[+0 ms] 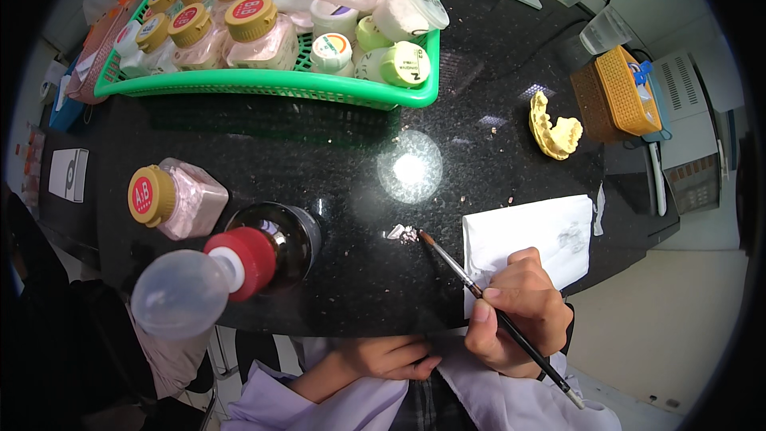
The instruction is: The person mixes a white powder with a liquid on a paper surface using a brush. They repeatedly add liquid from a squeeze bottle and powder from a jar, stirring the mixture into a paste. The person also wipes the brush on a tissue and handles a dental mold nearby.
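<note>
Right hand (531,303): closed in a pinch, thumb and fingers clamped on the handle of a slim paintbrush (503,320).

Paintbrush: dark handle, metal ferrule, reddish-brown bristles; slants up and to the left, partly over a white paper towel (519,223). Tip stands at the right edge of a small crumbly white-pink heap (405,234) on the black speckled countertop (351,152). Handling, as judged: light; stiff and perhaps smooth in the handle, soft and easily splayed at the bristles; best held on the handle just behind the ferrule. Heap likely loose and quick to scatter.

Left hand (388,357): below the counter edge, fingers loosely curled, no object visible in it.

Left of the heap: dark glass bottle (297,247) with red cap (254,259) and translucent bulb (179,294); beyond it, a clear square jar (195,199) of pink powder, gold lid.

Farther out: yellow dental cast (550,132), seemingly brittle; amber woven basket (614,88); green plastic basket (279,82) packed with jars and tubs.

Obscured: palm and thumb of the left hand, so whether it grasps anything cannot be told; contact between bristles and heap, too small to settle; level inside the dark bottle; a grey smudge on the towel, nature unclear; several jars, overlapped by their neighbours.
</note>
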Motion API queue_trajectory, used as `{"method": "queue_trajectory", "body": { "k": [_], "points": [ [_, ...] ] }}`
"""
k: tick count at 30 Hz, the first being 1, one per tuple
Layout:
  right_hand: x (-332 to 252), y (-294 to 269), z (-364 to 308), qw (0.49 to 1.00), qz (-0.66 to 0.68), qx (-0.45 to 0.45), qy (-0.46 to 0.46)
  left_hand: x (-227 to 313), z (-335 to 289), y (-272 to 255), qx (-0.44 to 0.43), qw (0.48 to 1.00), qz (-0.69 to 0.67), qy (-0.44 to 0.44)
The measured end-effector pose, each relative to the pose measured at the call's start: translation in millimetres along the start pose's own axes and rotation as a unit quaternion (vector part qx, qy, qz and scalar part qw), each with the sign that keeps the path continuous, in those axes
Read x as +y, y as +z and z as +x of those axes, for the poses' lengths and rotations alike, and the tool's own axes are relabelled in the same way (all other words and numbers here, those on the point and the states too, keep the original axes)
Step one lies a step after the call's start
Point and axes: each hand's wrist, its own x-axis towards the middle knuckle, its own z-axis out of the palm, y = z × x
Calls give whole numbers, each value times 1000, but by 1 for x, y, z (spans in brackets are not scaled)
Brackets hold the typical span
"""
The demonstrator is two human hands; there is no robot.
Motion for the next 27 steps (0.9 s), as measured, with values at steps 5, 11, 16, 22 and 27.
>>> {"method": "queue_trajectory", "body": {
  "k": [5, 11, 16, 22, 27],
  "points": [
    [-1, 0, 4, 1000, -11, -25, -13, 0, 3, -2, -6, 1000, -2, 5],
    [-4, 2, 3, 1000, -2, 7, 3, -2, 1, -2, -8, 1000, -20, -1],
    [-5, 2, 5, 1000, -13, -18, 12, 1, 7, -3, 7, 1000, -3, 8],
    [-7, 3, 9, 999, -19, -17, 20, 1, 7, -3, 9, 1000, 11, 11],
    [-4, 0, 4, 1000, -4, -10, 20, 2, 8, -4, 3, 1000, 3, -1]
  ]
}}
